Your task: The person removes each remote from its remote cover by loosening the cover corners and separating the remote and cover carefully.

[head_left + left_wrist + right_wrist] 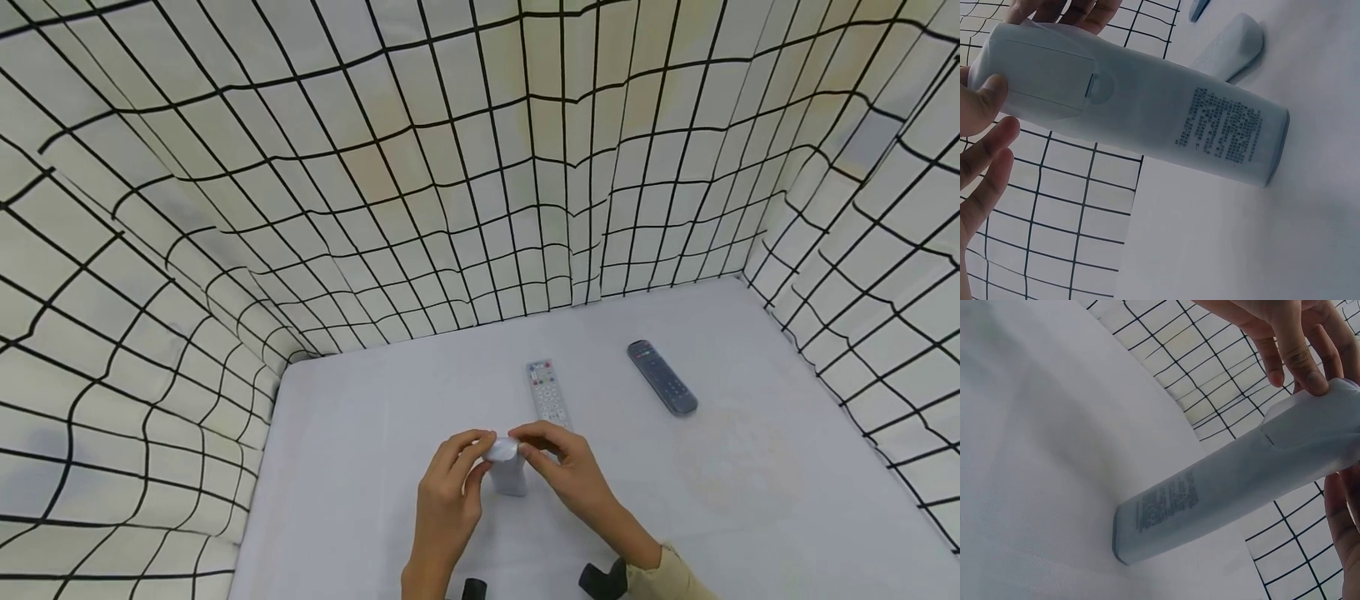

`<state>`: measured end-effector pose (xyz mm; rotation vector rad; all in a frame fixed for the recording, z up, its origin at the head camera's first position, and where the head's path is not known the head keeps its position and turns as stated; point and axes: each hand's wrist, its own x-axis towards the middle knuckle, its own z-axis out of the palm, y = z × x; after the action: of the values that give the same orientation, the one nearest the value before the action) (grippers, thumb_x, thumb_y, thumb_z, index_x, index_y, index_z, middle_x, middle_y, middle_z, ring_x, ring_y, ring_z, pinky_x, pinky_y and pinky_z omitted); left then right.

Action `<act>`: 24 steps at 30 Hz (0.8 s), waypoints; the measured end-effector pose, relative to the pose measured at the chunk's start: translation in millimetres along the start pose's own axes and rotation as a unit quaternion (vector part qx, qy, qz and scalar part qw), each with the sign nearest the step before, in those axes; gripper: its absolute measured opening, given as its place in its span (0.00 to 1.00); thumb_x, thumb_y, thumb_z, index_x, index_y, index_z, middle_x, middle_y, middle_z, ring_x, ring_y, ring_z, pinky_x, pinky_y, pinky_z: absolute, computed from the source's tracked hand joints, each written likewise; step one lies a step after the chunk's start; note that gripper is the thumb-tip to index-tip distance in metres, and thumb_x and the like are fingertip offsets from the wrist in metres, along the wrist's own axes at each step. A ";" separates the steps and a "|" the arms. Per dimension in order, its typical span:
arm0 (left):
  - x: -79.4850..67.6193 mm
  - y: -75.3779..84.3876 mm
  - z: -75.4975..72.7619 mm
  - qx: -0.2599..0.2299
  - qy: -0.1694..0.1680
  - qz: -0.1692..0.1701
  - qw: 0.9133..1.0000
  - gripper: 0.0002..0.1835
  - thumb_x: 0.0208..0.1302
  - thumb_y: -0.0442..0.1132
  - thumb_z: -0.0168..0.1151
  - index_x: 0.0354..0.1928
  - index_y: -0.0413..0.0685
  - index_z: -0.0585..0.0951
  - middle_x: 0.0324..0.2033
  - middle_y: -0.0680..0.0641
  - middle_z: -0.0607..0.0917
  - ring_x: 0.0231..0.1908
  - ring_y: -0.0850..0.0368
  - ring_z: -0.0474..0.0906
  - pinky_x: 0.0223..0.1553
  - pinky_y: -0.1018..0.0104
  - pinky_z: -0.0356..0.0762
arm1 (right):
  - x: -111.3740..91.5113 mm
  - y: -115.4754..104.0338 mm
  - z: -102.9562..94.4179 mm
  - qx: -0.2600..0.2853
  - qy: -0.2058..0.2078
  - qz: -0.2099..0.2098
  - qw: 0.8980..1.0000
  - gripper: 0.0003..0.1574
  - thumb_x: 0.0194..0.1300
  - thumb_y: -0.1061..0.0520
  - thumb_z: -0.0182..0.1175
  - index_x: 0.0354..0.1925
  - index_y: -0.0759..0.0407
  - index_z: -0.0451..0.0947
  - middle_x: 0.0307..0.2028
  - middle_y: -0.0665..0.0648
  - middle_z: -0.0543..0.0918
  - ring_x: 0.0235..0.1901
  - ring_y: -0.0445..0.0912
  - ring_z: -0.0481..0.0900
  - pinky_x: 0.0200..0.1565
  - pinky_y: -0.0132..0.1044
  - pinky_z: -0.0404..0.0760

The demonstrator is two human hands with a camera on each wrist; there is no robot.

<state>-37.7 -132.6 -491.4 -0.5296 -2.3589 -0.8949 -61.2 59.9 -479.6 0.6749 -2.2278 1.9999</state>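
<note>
A pale remote control in a thin translucent sleeve stands upright between both hands, lower end at the white cloth. Its back shows in the left wrist view, with a battery lid and a block of small print. My left hand pinches the sleeve at the top end, thumb against that end. From the opposite side my right hand pinches the same end between thumb and fingers. In the head view the hands partly hide the held remote.
A white remote with coloured buttons lies just beyond the hands. Farther right lies a dark remote. White walls with a black grid enclose the back and sides of the white table. Black objects sit by the wrists.
</note>
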 end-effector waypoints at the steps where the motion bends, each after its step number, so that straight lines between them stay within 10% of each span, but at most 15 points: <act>1: -0.2 0.0 -0.1 0.000 0.000 -0.001 1.000 0.29 0.49 0.24 0.72 0.56 0.51 0.82 0.51 0.50 0.83 0.48 0.55 0.81 0.52 0.81 0.74 | -0.5 2.7 0.7 -0.006 -0.004 0.000 1.000 0.14 0.67 0.65 0.60 0.52 0.63 0.79 0.47 0.59 0.85 0.47 0.37 0.82 0.50 0.33 0.82; 17: 0.7 -1.4 -2.0 0.034 0.006 0.028 0.999 0.30 0.51 0.27 0.73 0.59 0.51 0.81 0.53 0.50 0.84 0.47 0.54 0.83 0.46 0.68 0.80 | -6.1 37.5 13.6 -0.037 -0.051 0.015 0.998 0.30 0.66 0.57 0.64 0.64 0.45 0.69 0.57 0.49 0.81 0.51 0.41 0.81 0.56 0.43 0.80; 24: 3.2 -8.6 -5.6 0.070 0.039 0.089 0.993 0.25 0.52 0.31 0.71 0.55 0.48 0.83 0.50 0.50 0.87 0.37 0.57 0.84 0.35 0.69 0.78 | -4.8 39.4 14.7 -0.044 -0.051 0.004 0.998 0.26 0.64 0.56 0.65 0.59 0.49 0.71 0.51 0.49 0.83 0.48 0.40 0.83 0.52 0.41 0.82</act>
<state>-42.7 -142.0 -490.0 -0.6255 -2.2437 -0.6533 -67.9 49.2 -520.0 0.7761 -2.3623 1.8990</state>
